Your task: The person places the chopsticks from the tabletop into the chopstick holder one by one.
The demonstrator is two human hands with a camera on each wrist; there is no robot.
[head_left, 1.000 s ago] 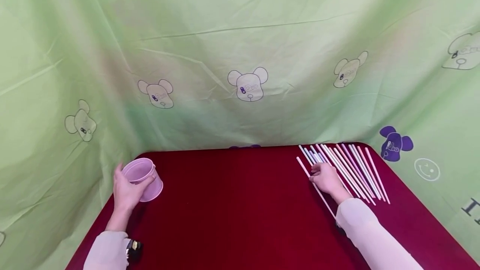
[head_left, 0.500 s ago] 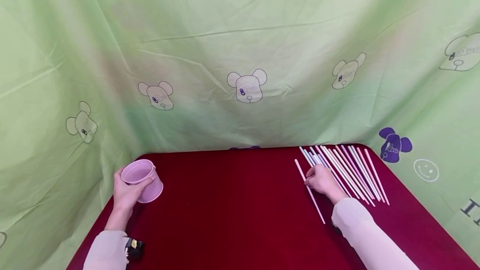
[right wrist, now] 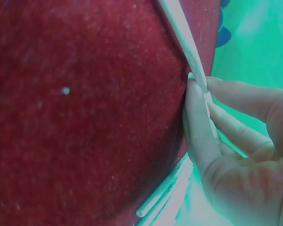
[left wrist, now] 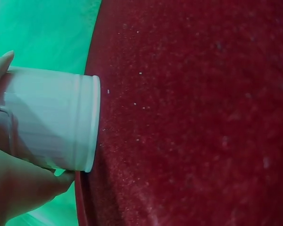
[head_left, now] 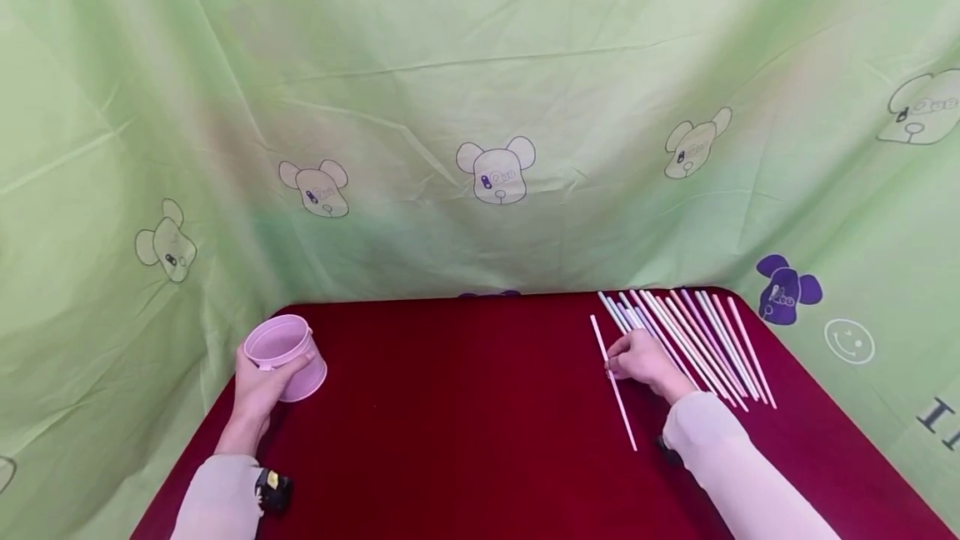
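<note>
At the left edge of the table, a small pink bucket (head_left: 306,375) stands upright with its mouth up. My left hand (head_left: 257,390) grips its side, thumb in front near the rim and fingers behind. In the left wrist view the bucket (left wrist: 52,117) shows its wire handle loop, and its base is down at the red cloth. My right hand (head_left: 643,358) pinches a thin pale pink stick (head_left: 624,413) around its middle, between thumb and fingertips. The right wrist view shows the stick (right wrist: 181,35) running out past the fingertips; part of it is hidden by them.
Several pastel sticks (head_left: 712,340) lie side by side at the right back of the table, right beside my right hand. A red cloth (head_left: 450,407) covers the table. Green printed curtain (head_left: 405,248) hangs close behind and along both sides.
My right hand has shifted slightly left, drawing the pink stick away from the others, and its near end has swung left. My left hand stays on the bucket.
</note>
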